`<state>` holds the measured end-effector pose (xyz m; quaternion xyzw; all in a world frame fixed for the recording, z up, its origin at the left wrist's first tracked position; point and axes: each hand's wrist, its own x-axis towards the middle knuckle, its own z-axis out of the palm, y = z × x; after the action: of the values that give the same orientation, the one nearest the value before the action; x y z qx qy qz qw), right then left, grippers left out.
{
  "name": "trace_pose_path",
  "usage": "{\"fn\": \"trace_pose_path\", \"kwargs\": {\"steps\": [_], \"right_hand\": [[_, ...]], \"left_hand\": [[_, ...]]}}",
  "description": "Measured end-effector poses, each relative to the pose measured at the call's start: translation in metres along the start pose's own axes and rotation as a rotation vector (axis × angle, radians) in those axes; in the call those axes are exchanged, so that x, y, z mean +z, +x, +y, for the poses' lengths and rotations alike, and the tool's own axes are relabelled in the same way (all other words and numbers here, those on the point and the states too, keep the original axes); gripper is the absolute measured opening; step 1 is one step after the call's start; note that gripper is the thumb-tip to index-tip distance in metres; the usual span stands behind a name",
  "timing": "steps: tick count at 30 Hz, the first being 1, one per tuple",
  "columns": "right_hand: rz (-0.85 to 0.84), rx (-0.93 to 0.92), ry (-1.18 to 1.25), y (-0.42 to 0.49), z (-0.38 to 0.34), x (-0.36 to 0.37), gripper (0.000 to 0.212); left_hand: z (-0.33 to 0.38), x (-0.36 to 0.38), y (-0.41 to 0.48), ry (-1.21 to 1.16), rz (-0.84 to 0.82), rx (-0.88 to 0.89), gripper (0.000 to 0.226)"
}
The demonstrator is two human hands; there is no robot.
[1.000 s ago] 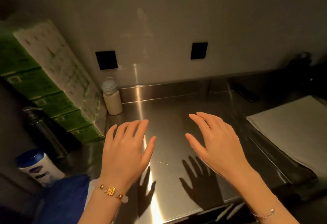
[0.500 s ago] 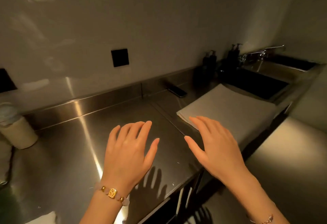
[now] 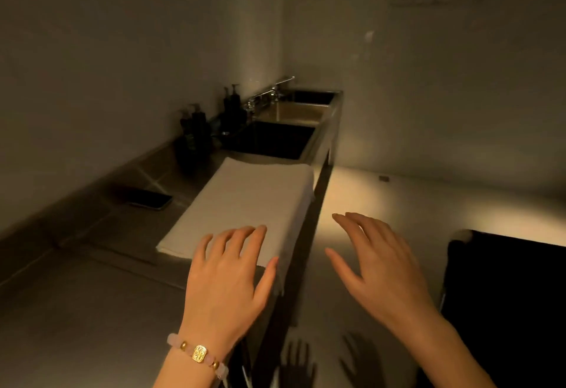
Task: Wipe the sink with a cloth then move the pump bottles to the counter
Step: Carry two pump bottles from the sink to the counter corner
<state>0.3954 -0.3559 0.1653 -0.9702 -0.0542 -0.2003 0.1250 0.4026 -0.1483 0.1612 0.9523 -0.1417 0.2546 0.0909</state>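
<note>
A folded white cloth [image 3: 245,204] lies on the steel counter [image 3: 92,280] just before the sink [image 3: 272,139]. Dark pump bottles stand against the wall: one pair [image 3: 194,128] at the sink's near corner, another pair [image 3: 232,105] farther back beside the tap [image 3: 275,90]. My left hand [image 3: 228,283] hovers open, fingers spread, over the cloth's near end; I cannot tell if it touches. My right hand [image 3: 376,262] is open too, held past the counter's front edge above the floor.
A dark phone [image 3: 150,199] lies on the counter left of the cloth. Beyond the dark near basin sit a lit basin [image 3: 297,110] and another dark one. A black object [image 3: 505,295] stands on the floor at the right. The wall runs along the counter's left.
The view has swung right along the counter: the white jar and tissue packs left the frame, the sink and pump bottles came into view. Both hands stay open, now over the cloth and floor.
</note>
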Motion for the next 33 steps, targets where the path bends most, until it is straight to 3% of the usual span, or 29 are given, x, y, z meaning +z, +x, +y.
{"fn": "trace_pose_path", "kwargs": {"steps": [6, 14, 24, 33], "right_hand": [[0.077, 0.234, -0.119, -0.006, 0.025, -0.014, 0.055], [0.061, 0.368, -0.247, -0.003, 0.031, -0.012, 0.053], [0.060, 0.444, -0.269, 0.042, 0.063, -0.002, 0.055], [0.029, 0.406, -0.168, 0.136, 0.162, 0.040, 0.070]], "left_hand": [[0.016, 0.031, 0.051, -0.084, -0.048, 0.194, 0.050], [0.026, 0.060, 0.090, -0.206, -0.004, 0.369, 0.049], [0.045, 0.107, 0.144, -0.280, -0.018, 0.435, 0.058], [0.079, 0.188, 0.235, -0.219, -0.039, 0.398, 0.052]]}}
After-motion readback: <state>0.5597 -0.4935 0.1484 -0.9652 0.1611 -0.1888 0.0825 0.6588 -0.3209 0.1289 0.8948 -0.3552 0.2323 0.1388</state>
